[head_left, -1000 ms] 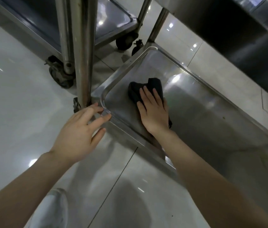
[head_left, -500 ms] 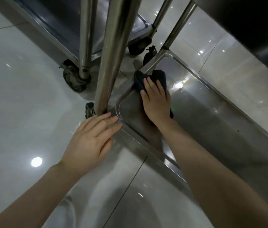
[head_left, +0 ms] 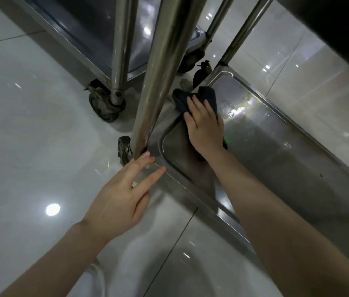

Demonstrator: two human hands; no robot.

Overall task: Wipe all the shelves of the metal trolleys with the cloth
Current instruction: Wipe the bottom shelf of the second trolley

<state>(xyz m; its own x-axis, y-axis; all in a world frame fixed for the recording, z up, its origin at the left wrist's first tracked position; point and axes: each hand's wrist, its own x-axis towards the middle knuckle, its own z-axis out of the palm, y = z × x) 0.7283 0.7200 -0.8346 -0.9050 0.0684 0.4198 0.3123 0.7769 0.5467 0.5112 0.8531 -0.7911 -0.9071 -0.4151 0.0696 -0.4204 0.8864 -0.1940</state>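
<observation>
Perhaps smeared steel shelf [head_left: 276, 146]; glossy tiled floor [head_left: 29, 125]

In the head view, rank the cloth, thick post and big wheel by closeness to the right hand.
1. The cloth, pressed under the right hand.
2. The thick post, just to its left.
3. The big wheel, farthest left.

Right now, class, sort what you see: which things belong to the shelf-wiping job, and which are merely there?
Part of the job:
dark cloth, pressed flat by the right hand
bottom shelf of the near trolley
left hand, touching that shelf's corner beside the post
second trolley's shelf

Merely there:
caster wheel
tiled floor
</observation>
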